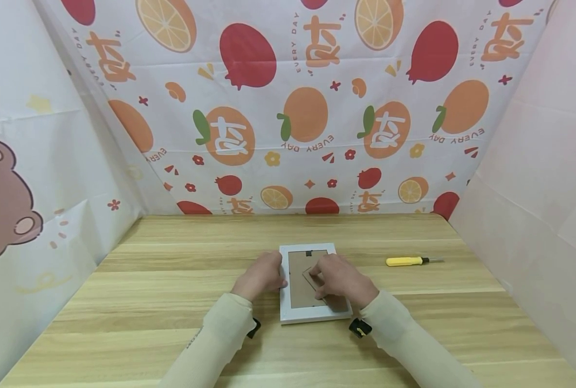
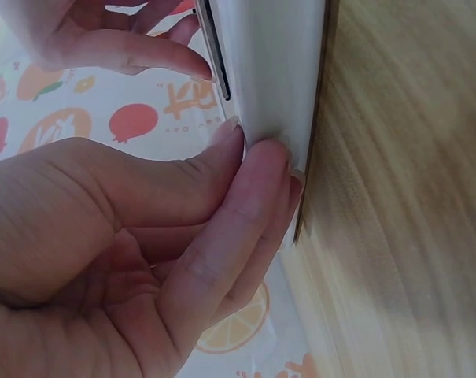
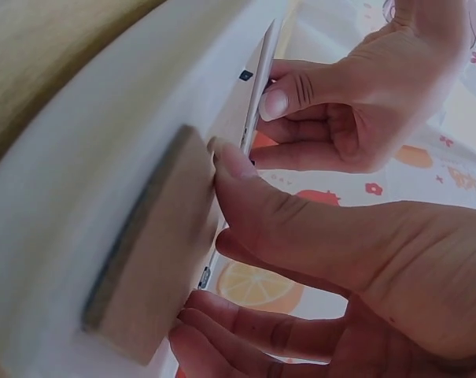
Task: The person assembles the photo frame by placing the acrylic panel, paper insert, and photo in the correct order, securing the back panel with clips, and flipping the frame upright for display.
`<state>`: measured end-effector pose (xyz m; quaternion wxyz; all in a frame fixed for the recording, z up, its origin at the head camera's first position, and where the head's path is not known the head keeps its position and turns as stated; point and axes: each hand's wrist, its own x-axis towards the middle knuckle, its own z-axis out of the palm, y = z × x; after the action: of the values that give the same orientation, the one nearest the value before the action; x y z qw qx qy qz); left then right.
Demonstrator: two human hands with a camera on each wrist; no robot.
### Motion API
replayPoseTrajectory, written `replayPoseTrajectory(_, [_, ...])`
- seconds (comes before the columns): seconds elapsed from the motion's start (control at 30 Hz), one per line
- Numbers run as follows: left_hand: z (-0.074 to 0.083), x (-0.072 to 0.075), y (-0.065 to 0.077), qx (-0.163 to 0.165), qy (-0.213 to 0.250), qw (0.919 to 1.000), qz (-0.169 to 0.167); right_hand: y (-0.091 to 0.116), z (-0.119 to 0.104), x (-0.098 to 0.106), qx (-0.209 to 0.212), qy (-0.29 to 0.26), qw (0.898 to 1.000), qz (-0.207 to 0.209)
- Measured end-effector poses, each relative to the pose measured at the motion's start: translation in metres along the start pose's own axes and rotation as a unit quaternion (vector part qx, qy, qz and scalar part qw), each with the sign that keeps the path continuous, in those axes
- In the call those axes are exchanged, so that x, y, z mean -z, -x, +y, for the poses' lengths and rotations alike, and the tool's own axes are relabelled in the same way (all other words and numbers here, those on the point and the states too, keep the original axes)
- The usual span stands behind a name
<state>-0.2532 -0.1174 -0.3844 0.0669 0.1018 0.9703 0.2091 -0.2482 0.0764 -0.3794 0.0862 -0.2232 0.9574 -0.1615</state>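
Note:
A white picture frame [image 1: 303, 312] lies face down on the table, its brown backing board [image 1: 296, 293] upward. On its left edge, my left hand [image 1: 262, 276] grips the border between thumb and fingers, as the left wrist view also shows around the white frame side [image 2: 273, 71]. Over the backing, my right hand [image 1: 342, 279] pinches the brown easel stand [image 3: 155, 252], thumb at one edge and fingertips at the other. Small dark metal tabs [image 3: 245, 75] sit along the backing's rim. Part of the stand is hidden under the right hand in the head view.
To the right on the wood-grain table [image 1: 171, 280] lies a screwdriver [image 1: 404, 261] with a yellow handle, its tip pointing right. A fruit-print cloth [image 1: 278, 178] hangs behind the table, and pale cloths hang at both sides.

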Motion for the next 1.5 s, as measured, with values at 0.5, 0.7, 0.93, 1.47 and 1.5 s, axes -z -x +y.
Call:
replayPoseTrajectory(0.5, [0.0008, -0.0003, 0.0011, 0.009, 0.018, 0.9997, -0.016, 0.0006, 0.0006, -0.0007, 0.013, 0.007, 1.0, -0.003])
replayPoseTrajectory(0.7, [0.0019, 0.0006, 0.0016, 0.01, 0.023, 0.9996, -0.016, -0.0013, 0.0013, -0.0008, 0.014, 0.016, 1.0, -0.006])
replayPoseTrajectory(0.93, [0.0036, -0.0004, 0.0026, 0.015, 0.031, 0.9992, -0.022, -0.0023, 0.0026, -0.0007, 0.019, 0.015, 1.0, -0.007])
replayPoseTrajectory(1.47, [0.0053, -0.0055, 0.0017, 0.014, 0.066, 0.9973, -0.029, -0.0057, 0.0061, 0.0029, 0.014, 0.004, 1.0, -0.023])
replayPoseTrajectory(1.5, [0.0055, -0.0054, 0.0014, 0.014, 0.064, 0.9975, -0.028, -0.0065, 0.008, 0.004, 0.011, -0.006, 1.0, -0.023])
